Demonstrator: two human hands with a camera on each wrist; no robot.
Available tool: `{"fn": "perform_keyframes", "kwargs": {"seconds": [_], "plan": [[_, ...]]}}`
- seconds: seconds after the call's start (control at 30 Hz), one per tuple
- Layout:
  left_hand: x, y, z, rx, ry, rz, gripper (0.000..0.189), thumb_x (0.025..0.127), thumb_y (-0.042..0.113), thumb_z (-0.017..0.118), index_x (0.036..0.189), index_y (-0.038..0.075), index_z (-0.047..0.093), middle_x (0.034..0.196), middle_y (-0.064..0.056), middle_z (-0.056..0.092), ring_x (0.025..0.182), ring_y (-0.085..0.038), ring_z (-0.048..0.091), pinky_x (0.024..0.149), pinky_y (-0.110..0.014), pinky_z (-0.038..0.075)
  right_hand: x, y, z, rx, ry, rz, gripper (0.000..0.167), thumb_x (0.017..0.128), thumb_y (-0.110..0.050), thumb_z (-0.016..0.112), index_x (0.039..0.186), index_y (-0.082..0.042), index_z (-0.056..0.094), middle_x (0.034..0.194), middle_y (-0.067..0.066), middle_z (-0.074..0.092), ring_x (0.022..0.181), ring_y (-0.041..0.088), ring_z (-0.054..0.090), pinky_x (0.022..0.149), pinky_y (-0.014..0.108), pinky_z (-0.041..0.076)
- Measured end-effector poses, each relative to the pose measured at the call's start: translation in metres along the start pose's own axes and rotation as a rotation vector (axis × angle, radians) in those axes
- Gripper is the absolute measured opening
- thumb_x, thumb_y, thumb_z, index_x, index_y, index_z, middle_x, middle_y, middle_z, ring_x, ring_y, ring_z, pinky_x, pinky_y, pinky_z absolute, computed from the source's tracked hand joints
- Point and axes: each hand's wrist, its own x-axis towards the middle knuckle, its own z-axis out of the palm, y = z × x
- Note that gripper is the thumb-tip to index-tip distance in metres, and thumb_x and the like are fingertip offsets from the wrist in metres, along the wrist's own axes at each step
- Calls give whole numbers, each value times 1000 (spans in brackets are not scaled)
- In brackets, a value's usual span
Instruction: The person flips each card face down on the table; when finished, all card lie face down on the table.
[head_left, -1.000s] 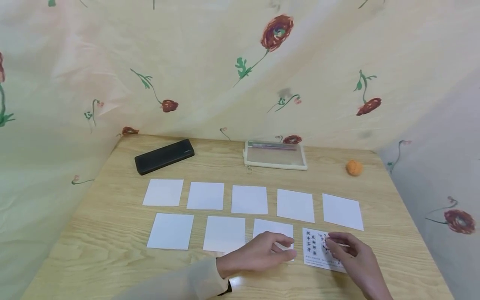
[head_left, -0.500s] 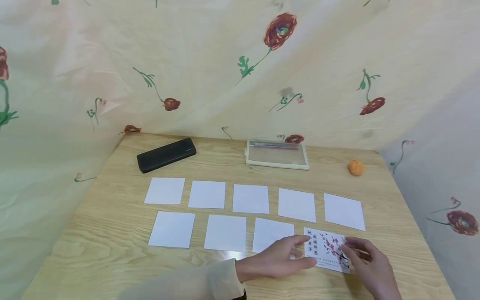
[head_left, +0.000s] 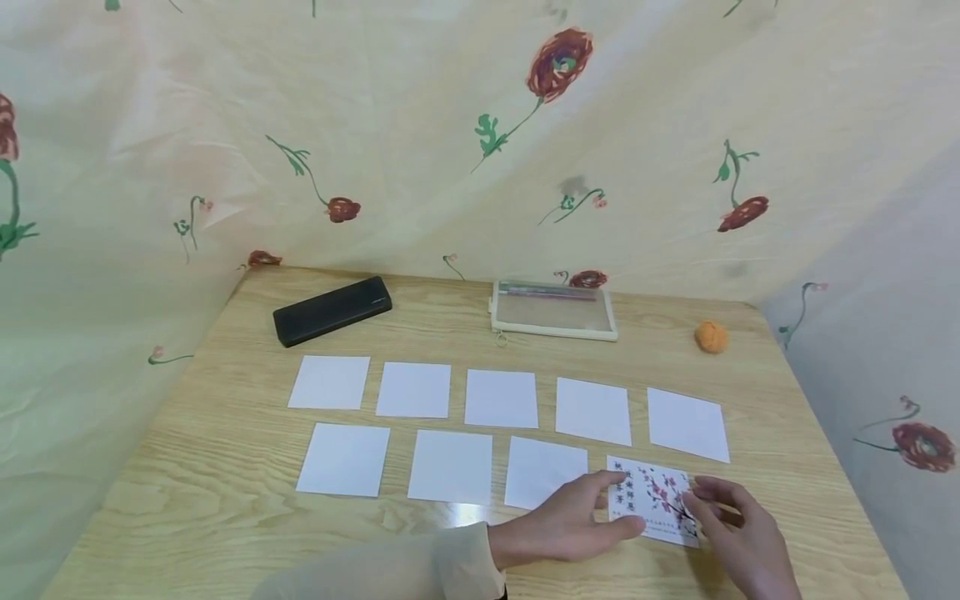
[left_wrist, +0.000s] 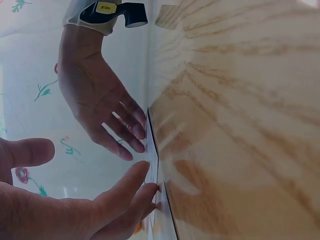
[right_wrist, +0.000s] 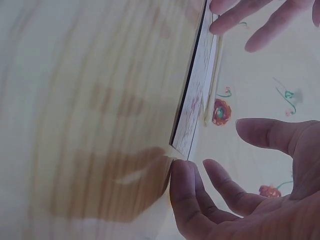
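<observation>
A picture card (head_left: 663,492) with pink blossoms and dark printed characters lies flat at the right end of the front row. My left hand (head_left: 573,521) reaches over its left part, fingertips on or very near the surface and thumb spread away. At the right edge is my right hand (head_left: 742,533). In the right wrist view, the right hand's fingertips (right_wrist: 182,175) meet the card's (right_wrist: 192,105) near end, while its thumb stands apart. Seen from the left wrist, the left hand (left_wrist: 115,210) and the opposite right hand (left_wrist: 95,92) flank the thin card edge.
Blank white cards form two rows, a back row (head_left: 501,398) and a front row (head_left: 450,467). Behind them lie a black case (head_left: 332,311), a clear zip pouch (head_left: 553,312) and a small orange ball-like object (head_left: 711,337). Flowered cloth (head_left: 420,125) hangs around the wooden table (head_left: 187,492).
My left hand has moved right from the blank card onto the blossom card. My right hand has drawn back to the right, uncovering the blossoms. The card has hardly moved.
</observation>
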Motion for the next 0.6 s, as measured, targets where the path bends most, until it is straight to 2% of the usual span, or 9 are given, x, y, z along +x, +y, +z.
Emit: {"fn": "perform_keyframes", "kwargs": {"seconds": [0.17,0.27,0.37,0.5,0.57,0.6], "plan": [[-1,0,2,-6,18,10,63,99,44,68,155,25,47,152,-1,57,129,-14,64,101,-30,56,0,-1,2,11,-22,-13,72,102,-50,62,153,-2,44,150,28,49,132,46,52,75,20,51],[-1,0,3,-21,25,6,62,99,43,69,155,26,47,151,-3,58,128,-15,65,100,-29,57,-1,-2,4,14,-24,-8,71,102,-49,62,153,-3,44,150,27,49,133,47,51,80,25,53],[-2,1,5,-38,31,-4,62,98,42,70,154,27,48,152,-3,57,127,-16,66,98,-28,57,-3,-2,6,22,-11,-2,69,103,-47,63,153,-3,44,150,27,48,134,47,51,90,36,55],[-2,-1,8,-41,22,17,62,99,40,69,155,24,47,156,-2,52,129,-18,66,96,-25,58,-4,-2,7,50,-2,7,69,103,-45,63,154,-4,43,152,27,45,136,47,48,102,51,51],[-2,-2,8,-31,7,37,62,100,38,68,156,22,46,158,-2,50,130,-18,65,96,-24,58,-4,-2,7,63,-15,5,70,104,-46,61,155,-3,42,154,27,43,137,47,47,104,53,51],[-2,-2,8,-31,-3,44,62,101,37,68,156,21,45,159,-2,48,131,-19,65,96,-24,58,-4,-1,6,66,-22,2,70,104,-47,61,155,-3,41,154,27,43,138,47,46,103,50,52]]}}
